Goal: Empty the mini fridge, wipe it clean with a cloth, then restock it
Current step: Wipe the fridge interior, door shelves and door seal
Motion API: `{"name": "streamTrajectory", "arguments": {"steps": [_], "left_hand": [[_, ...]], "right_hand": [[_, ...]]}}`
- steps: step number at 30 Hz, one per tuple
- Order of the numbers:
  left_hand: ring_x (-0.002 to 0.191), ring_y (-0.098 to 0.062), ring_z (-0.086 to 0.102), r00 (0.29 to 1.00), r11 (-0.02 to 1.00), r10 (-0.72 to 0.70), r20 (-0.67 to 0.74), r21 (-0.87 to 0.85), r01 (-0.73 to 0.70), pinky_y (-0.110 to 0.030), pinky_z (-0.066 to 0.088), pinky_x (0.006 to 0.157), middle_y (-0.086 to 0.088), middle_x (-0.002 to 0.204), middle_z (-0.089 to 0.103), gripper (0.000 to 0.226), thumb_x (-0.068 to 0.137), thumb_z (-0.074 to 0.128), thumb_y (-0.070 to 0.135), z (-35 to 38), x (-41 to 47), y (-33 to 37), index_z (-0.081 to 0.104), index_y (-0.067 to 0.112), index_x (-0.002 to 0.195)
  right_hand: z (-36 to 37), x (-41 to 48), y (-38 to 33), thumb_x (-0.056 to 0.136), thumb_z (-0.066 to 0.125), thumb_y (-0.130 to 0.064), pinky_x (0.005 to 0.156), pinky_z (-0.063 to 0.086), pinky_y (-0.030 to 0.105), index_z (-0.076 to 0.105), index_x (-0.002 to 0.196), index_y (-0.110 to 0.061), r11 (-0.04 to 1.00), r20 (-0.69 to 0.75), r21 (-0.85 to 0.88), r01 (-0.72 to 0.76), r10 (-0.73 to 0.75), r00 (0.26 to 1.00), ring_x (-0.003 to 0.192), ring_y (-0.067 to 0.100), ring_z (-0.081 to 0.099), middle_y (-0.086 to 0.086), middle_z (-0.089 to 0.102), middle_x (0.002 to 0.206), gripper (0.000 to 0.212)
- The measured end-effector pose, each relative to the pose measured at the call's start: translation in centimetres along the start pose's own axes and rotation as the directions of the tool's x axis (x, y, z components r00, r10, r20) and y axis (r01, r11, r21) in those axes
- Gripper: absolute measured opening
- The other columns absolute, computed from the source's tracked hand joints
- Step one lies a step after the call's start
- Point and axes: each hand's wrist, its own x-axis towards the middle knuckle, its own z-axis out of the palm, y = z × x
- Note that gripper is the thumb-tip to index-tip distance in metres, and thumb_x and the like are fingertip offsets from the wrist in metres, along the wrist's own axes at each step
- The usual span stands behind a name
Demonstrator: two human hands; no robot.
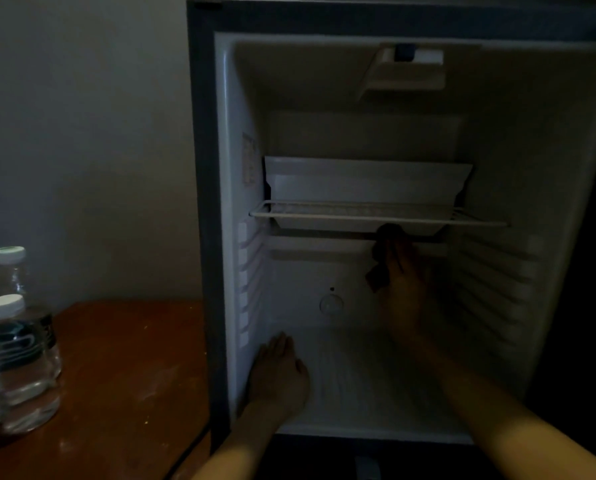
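The mini fridge (227, 188) stands open with a white, dim interior and nothing stored inside. A wire shelf (358, 216) crosses the middle, under a white tray (365, 181). My right hand (407, 289) reaches deep into the lower compartment, just below the shelf, and grips a dark cloth (381, 258) against the back wall. My left hand (279, 372) rests flat on the fridge floor at the front left corner, fingers apart, holding nothing.
Two water bottles (15, 355) with white caps stand on a brown wooden table (123, 382) left of the fridge. A plain wall rises behind them. A thermostat box (404, 71) hangs from the fridge ceiling.
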Motion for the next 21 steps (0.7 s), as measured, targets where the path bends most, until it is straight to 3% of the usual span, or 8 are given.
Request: {"name": "streamTrajectory", "arguments": {"steps": [4, 8, 10, 13, 16, 18, 20, 21], "left_hand": [[0.148, -0.016, 0.011, 1.000, 1.000, -0.001, -0.008, 0.016, 0.001, -0.026, 0.001, 0.118, -0.006, 0.162, 0.009, 0.056, 0.103, 0.024, 0.026, -0.1, -0.1, -0.1, 0.009, 0.009, 0.154], [0.148, -0.019, 0.013, 0.999, 1.000, 0.001, 0.033, 0.030, -0.002, -0.028, 0.004, 0.118, -0.006, 0.162, 0.011, 0.058, 0.103, 0.028, 0.028, -0.6, -0.2, 0.0, 0.009, 0.010, 0.154], [0.148, -0.017, 0.013, 1.000, 1.000, 0.005, 0.021, 0.031, -0.005, -0.026, 0.003, 0.118, -0.005, 0.162, 0.011, 0.056, 0.104, 0.026, 0.028, -0.4, 0.0, -0.1, 0.009, 0.011, 0.154], [0.147, -0.016, 0.014, 1.000, 0.999, 0.010, -0.004, 0.031, -0.010, -0.025, 0.004, 0.119, -0.006, 0.162, 0.012, 0.055, 0.104, 0.025, 0.028, 0.1, 0.1, -0.4, 0.011, 0.010, 0.154], [0.147, -0.015, 0.015, 0.999, 0.999, 0.017, -0.033, 0.044, -0.016, -0.025, 0.005, 0.118, -0.006, 0.161, 0.014, 0.054, 0.103, 0.025, 0.027, 0.3, 0.1, -0.3, 0.014, 0.009, 0.154], [0.147, -0.015, 0.015, 1.000, 0.999, 0.012, -0.021, 0.045, -0.012, -0.026, 0.006, 0.119, -0.006, 0.161, 0.013, 0.055, 0.103, 0.024, 0.027, 0.2, 0.1, -0.3, 0.014, 0.008, 0.154], [0.147, -0.015, 0.014, 1.000, 0.998, 0.015, -0.023, 0.062, -0.014, -0.027, 0.006, 0.119, -0.006, 0.161, 0.012, 0.055, 0.103, 0.024, 0.027, 0.3, 0.1, -0.2, 0.014, 0.009, 0.154], [0.148, -0.015, 0.014, 0.999, 0.998, 0.012, -0.034, 0.065, -0.009, -0.027, 0.006, 0.119, -0.006, 0.161, 0.012, 0.055, 0.103, 0.024, 0.027, 0.3, 0.1, -0.2, 0.014, 0.009, 0.154]], "right_hand": [[5.0, 0.6, -5.8, 0.085, 0.050, 0.005, 0.109, 0.033, 0.036, 0.054, 0.129, 0.007, 0.971, 0.051, 0.028, 0.237, -0.238, 0.970, 0.118, 0.041, 0.057, 0.024, 0.055, 0.133, 0.044], [7.1, 2.0, -12.4, 0.080, 0.043, 0.001, 0.089, 0.055, 0.041, 0.067, 0.113, 0.004, 0.910, 0.071, 0.049, 0.411, -0.414, 0.908, 0.108, 0.034, 0.065, 0.020, 0.065, 0.120, 0.042], [7.3, 1.8, -11.9, 0.077, 0.044, 0.001, 0.093, 0.053, 0.042, 0.065, 0.116, 0.004, 0.903, 0.125, 0.046, 0.427, -0.429, 0.894, 0.111, 0.036, 0.063, 0.021, 0.063, 0.123, 0.045], [6.6, 0.8, -6.5, 0.081, 0.053, 0.007, 0.111, 0.032, 0.037, 0.058, 0.126, 0.004, 0.900, 0.107, 0.018, 0.435, -0.434, 0.894, 0.122, 0.038, 0.055, 0.024, 0.057, 0.131, 0.046], [4.2, 0.1, -1.3, 0.095, 0.045, -0.007, 0.119, 0.013, 0.029, 0.048, 0.133, 0.005, 0.964, 0.040, 0.003, 0.265, -0.265, 0.963, 0.131, 0.036, 0.037, 0.029, 0.050, 0.135, 0.040], [3.1, -0.7, 1.8, 0.095, 0.042, -0.008, 0.120, 0.011, 0.031, 0.044, 0.137, 0.006, 0.997, 0.011, -0.025, 0.076, -0.076, 0.997, 0.133, 0.038, 0.036, 0.030, 0.047, 0.138, 0.044], [2.6, -1.3, 3.6, 0.098, 0.045, -0.003, 0.120, 0.013, 0.042, 0.037, 0.142, 0.006, 0.980, -0.015, -0.054, -0.194, 0.193, 0.981, 0.138, 0.040, 0.033, 0.027, 0.035, 0.148, 0.046], [2.7, -1.8, 4.2, 0.100, 0.044, -0.002, 0.122, 0.006, 0.038, 0.031, 0.146, 0.004, 0.947, 0.008, -0.020, -0.322, 0.322, 0.947, 0.142, 0.037, 0.027, 0.023, 0.027, 0.153, 0.049]]}}
